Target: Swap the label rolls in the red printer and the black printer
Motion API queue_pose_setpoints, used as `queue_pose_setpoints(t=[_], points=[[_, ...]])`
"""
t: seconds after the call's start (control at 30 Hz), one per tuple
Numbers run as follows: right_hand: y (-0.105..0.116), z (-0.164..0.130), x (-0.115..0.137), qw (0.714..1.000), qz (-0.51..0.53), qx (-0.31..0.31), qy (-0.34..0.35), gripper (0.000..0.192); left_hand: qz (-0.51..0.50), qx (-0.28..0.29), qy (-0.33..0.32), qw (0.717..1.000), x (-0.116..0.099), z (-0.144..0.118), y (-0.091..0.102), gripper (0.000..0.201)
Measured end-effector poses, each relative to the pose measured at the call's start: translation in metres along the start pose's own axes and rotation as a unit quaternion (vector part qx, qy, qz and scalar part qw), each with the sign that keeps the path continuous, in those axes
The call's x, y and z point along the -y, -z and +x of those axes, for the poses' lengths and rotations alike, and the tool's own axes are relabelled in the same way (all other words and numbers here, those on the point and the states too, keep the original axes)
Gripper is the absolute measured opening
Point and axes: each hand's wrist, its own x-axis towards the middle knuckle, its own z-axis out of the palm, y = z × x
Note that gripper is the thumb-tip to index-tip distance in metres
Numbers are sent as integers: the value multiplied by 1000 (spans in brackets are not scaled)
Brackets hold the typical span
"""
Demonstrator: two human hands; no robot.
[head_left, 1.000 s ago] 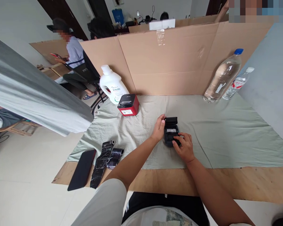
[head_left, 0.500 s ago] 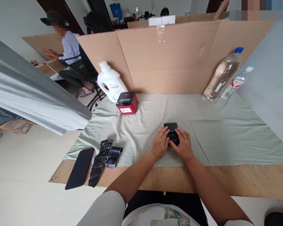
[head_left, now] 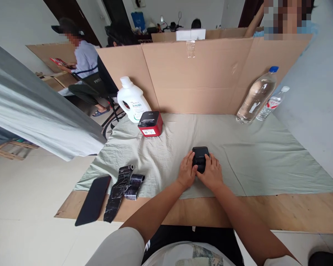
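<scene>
Right between the two hands sits the small black plastic box-shaped printer (head_left: 200, 159), lid down, resting on the pale green wrinkled cloth (head_left: 255, 162) near the table's front edge. Its long axis runs away from the person, so the left hand (head_left: 186, 173) flanks its left side and the right hand (head_left: 211, 174) its right, both equally near. Each hand is curled against the device, fingers pressing on its top and sides, holding it down rather than lifting it. A red-and-black square printer (head_left: 150, 124) stands well apart, farther back to the left.
</scene>
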Motion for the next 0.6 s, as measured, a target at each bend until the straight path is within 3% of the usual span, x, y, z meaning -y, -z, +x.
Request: queue_pose_setpoints(t=[0.13, 0.27, 0.43, 0.5, 0.6], points=[[-8, 1, 14, 998, -18, 9, -55, 87, -32, -44, 66, 996, 8, -7, -2, 58], [-11, 8, 0, 999, -9, 8, -39, 91, 10, -11, 90, 996, 12, -7, -6, 56], [-5, 54, -70, 995, -48, -44, -81, 82, 158, 134, 69, 976, 0, 0, -10, 49], [2, 85, -108, 987, -68, -52, -140, 79, 196, 178, 65, 962, -6, 1, -10, 49], [13, 131, -162, 966, -92, -51, -234, 79, 222, 201, 69, 952, -9, 2, -9, 51]])
